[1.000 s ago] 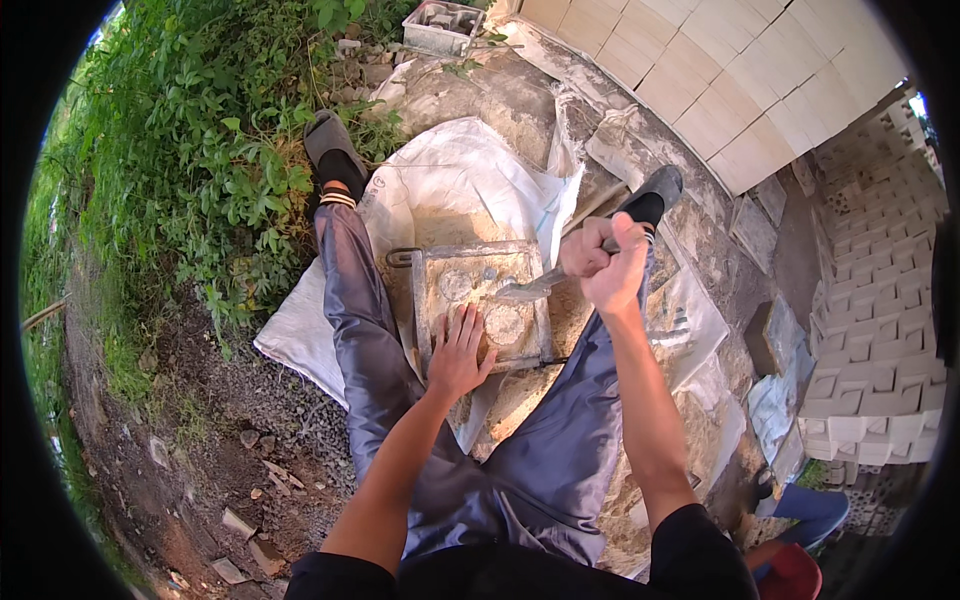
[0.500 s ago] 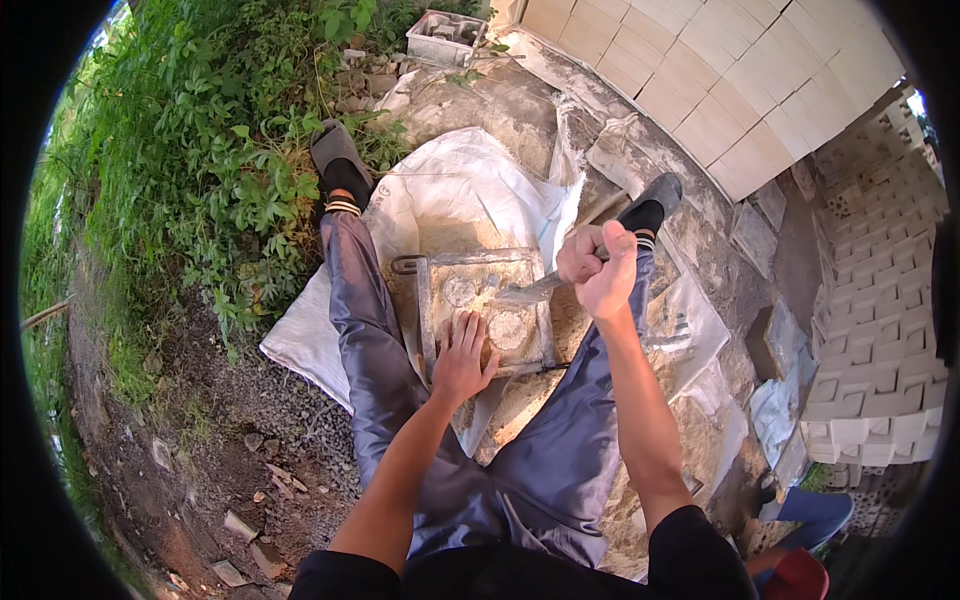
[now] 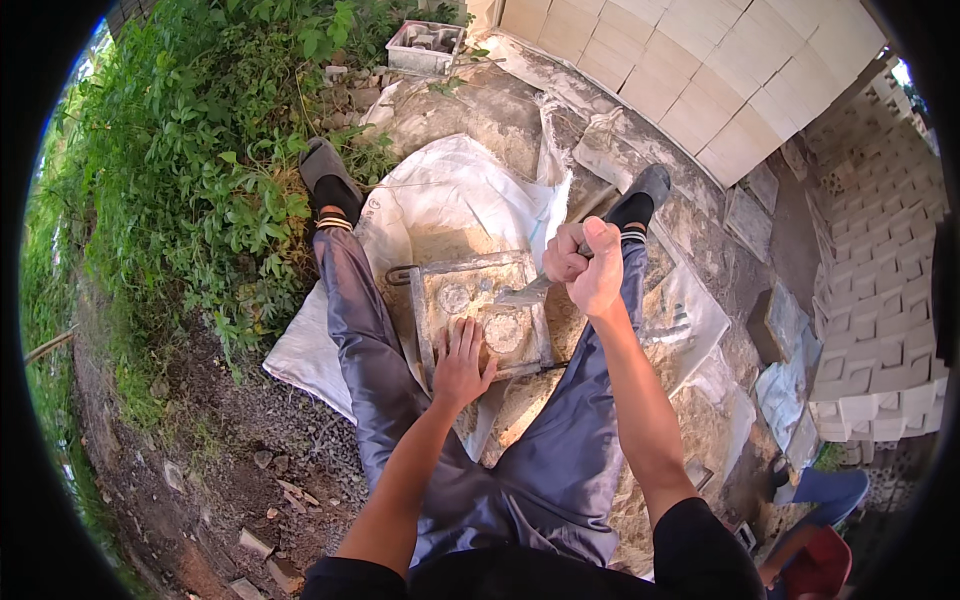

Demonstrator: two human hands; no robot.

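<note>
Between my legs lies a square mould-like block [image 3: 430, 300] with a greyish frame, filled with pale sandy material. Two round patches show on its top. My left hand [image 3: 462, 362] rests flat on its near left part, fingers spread, holding nothing. Above the right side of the block, my right hand [image 3: 585, 265] is closed round the handle of a tool with a flat grey blade [image 3: 522, 295], thumb up. The blade's end is over the middle of the block, close to the round patches; whether it touches cannot be told.
White woven sacking [image 3: 450, 180] spreads under the block, dusted with sand. Green plants [image 3: 230, 200] grow at the left. A pale crate [image 3: 425, 50] stands far off. Stacked pale blocks [image 3: 680, 70] rise at the right. Another person [image 3: 815, 560] is partly seen at the lower right.
The view has shifted a little. My left hand stays flat on the block, and my right hand keeps its grip on the tool, its blade over nearly the same spot.
</note>
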